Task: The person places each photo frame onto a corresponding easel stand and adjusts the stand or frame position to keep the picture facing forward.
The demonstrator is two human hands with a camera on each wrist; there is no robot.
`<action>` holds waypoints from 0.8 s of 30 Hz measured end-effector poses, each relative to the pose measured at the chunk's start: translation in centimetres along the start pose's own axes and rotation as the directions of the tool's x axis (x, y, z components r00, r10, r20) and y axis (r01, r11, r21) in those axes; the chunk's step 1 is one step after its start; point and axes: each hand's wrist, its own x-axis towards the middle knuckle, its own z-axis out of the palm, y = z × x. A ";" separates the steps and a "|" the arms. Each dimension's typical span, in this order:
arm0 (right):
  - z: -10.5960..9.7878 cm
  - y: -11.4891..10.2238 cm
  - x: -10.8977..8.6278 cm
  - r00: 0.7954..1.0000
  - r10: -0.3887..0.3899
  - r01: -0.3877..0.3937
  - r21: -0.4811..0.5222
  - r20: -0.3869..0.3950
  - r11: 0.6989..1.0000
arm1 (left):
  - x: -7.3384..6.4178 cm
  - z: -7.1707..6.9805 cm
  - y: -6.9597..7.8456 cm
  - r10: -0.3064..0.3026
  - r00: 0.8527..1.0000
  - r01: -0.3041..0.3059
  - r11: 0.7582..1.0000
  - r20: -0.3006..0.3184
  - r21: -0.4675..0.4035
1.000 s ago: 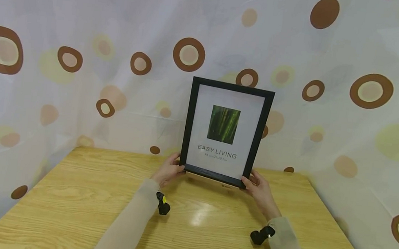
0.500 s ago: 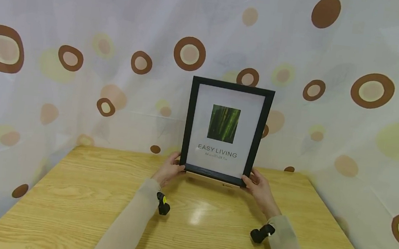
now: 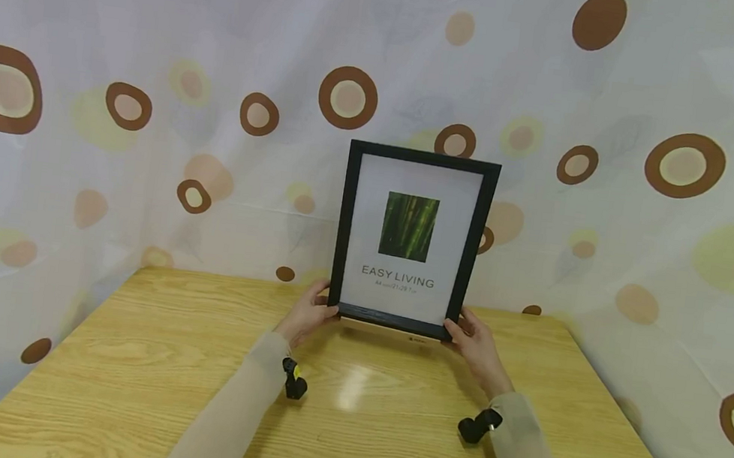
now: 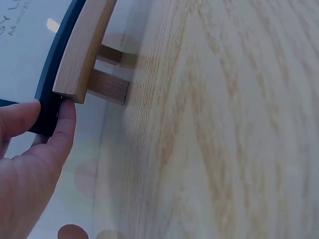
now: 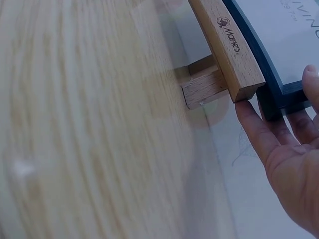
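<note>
A black picture frame [image 3: 410, 238] stands nearly upright, with a green bamboo print and the words "EASY LIVING" behind its front. Its bottom edge rests along the ledge of a small wooden easel [image 3: 389, 330]. In the left wrist view the easel's ledge [image 4: 82, 55] and two short legs show just over the tabletop. My left hand [image 3: 306, 315] grips the frame's lower left corner, thumb in front and fingers behind and below. At the lower right corner my right hand [image 3: 477, 347] does the same, one finger touching the end of the ledge [image 5: 229, 50].
The wooden table [image 3: 343, 438] spreads out below the forearms. A white curtain [image 3: 281, 30] with brown and yellow circles hangs behind and on both sides. Black cameras [image 3: 480, 425] sit at both wrists.
The picture frame has shifted slightly left, and its right side has risen a little, so it leans sideways less. Both hands keep their hold and move with it.
</note>
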 end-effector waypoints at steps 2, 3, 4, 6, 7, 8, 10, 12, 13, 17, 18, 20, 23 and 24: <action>0.1 0.0 0.0 1.000 0.000 0.000 -0.003 -0.001 1.000 | -0.2 -0.1 0.0 0.009 1.000 -0.009 1.000 0.002 0.003; 0.1 0.0 0.1 1.000 -0.003 0.003 -0.005 -0.003 1.000 | -0.3 -0.1 0.0 0.009 1.000 -0.009 1.000 0.001 0.005; 0.2 0.0 0.1 1.000 -0.005 0.005 -0.012 -0.001 1.000 | -0.4 -0.2 0.0 0.008 1.000 -0.008 1.000 -0.002 0.009; 0.2 0.0 0.1 1.000 -0.010 0.010 -0.018 -0.004 1.000 | -0.5 -0.2 0.0 0.009 1.000 -0.009 1.000 -0.006 0.020; 0.3 -0.1 0.1 1.000 -0.013 0.013 -0.017 -0.006 1.000 | -0.5 -0.3 0.1 0.005 1.000 -0.005 1.000 -0.006 0.019; 0.3 -0.1 0.2 1.000 -0.016 0.016 -0.019 -0.007 1.000 | -0.5 -0.3 0.1 0.003 1.000 -0.003 1.000 -0.003 0.017; 0.4 -0.2 0.2 1.000 -0.018 0.018 -0.029 -0.008 0.999 | -0.6 -0.4 0.2 0.000 1.000 0.000 1.000 -0.003 0.015; 0.6 -0.3 0.2 1.000 -0.018 0.018 -0.031 -0.009 0.999 | -0.7 -0.6 0.3 -0.002 1.000 0.002 1.000 -0.005 0.007; 0.6 -0.3 0.3 1.000 -0.018 0.018 -0.033 -0.007 0.999 | -0.9 -0.7 0.3 -0.005 1.000 0.005 1.000 -0.010 0.007; 0.9 -0.3 0.6 1.000 -0.022 0.022 -0.038 -0.001 0.999 | -1.1 -0.9 0.4 0.002 0.999 -0.002 1.000 -0.035 0.004; 0.9 -0.2 0.7 1.000 -0.021 0.021 -0.040 -0.001 0.999 | -1.1 -1.0 0.4 0.004 0.999 -0.004 1.000 -0.037 0.001; 1.1 -0.3 0.8 1.000 -0.024 0.024 -0.037 -0.001 0.999 | -1.2 -1.1 0.3 0.008 0.999 -0.008 1.000 -0.042 0.003; 1.4 -0.4 0.8 1.000 -0.021 0.021 -0.034 -0.002 0.999 | -1.3 -1.4 0.2 -0.004 0.998 0.005 1.000 -0.055 0.016; 1.5 -0.4 0.8 1.000 -0.021 0.021 -0.029 -0.004 0.999 | -1.3 -1.5 0.2 -0.008 0.998 0.010 1.000 -0.059 0.023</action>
